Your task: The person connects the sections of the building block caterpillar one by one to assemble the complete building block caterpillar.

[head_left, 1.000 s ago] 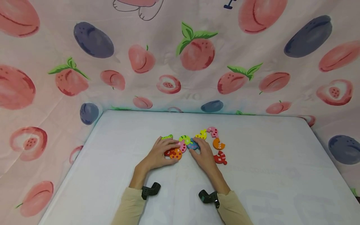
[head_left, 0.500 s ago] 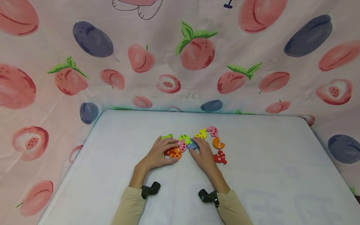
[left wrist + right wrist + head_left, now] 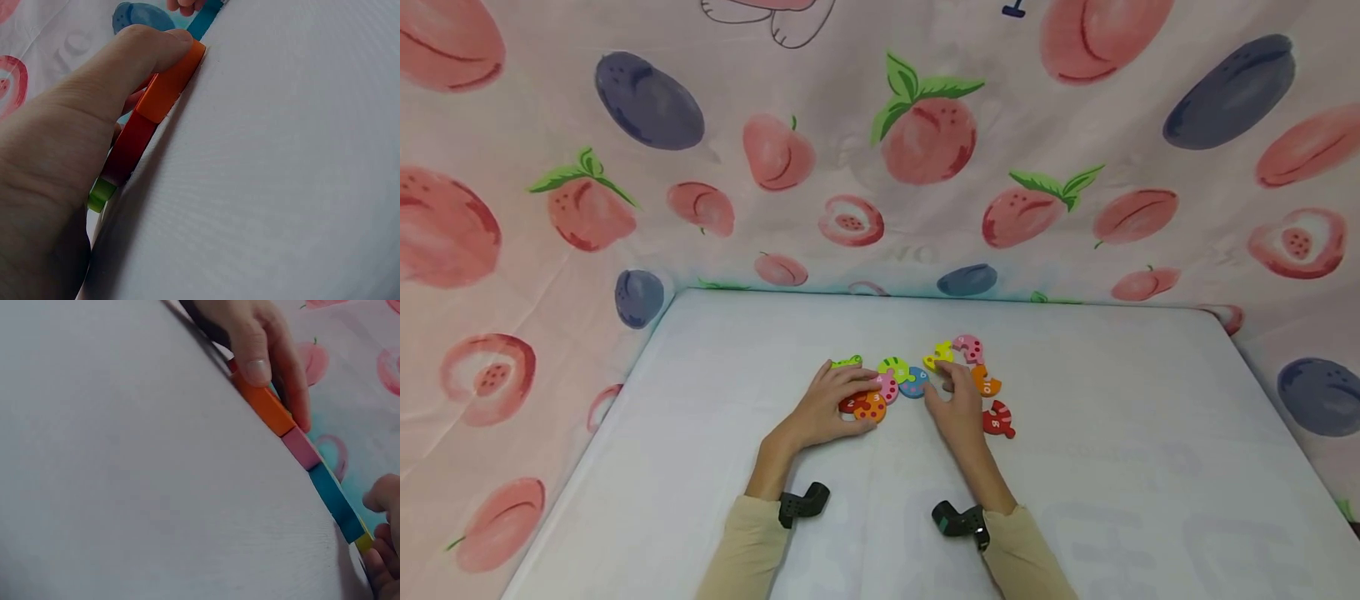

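Observation:
Numbered puzzle pieces lie joined in a curving chain in the head view: red (image 3: 849,405), orange with dots (image 3: 872,407), pink (image 3: 888,388), striped green (image 3: 892,368) and blue (image 3: 914,382). My left hand (image 3: 820,407) spans the chain's left end, holding it between thumb and fingers. In the left wrist view the thumb presses the orange piece's edge (image 3: 169,87). A green piece (image 3: 848,362) shows past the fingers. My right hand (image 3: 961,412) stands just right of the blue piece, fingers loosely bent. Its index fingertip is at a yellow piece (image 3: 936,357); whether they touch is unclear.
Loose pieces lie right of the chain: a pink one (image 3: 968,347), an orange one marked 10 (image 3: 988,382) and a red one marked 8 (image 3: 999,419), partly behind the right hand. A white cloth (image 3: 1112,467) covers the table. A fruit-print curtain (image 3: 850,167) rises behind.
My right hand has left the blue piece and shifted right, its fingers now by the yellow piece. The red piece marked 8 sits slightly farther right. My left hand stays in place.

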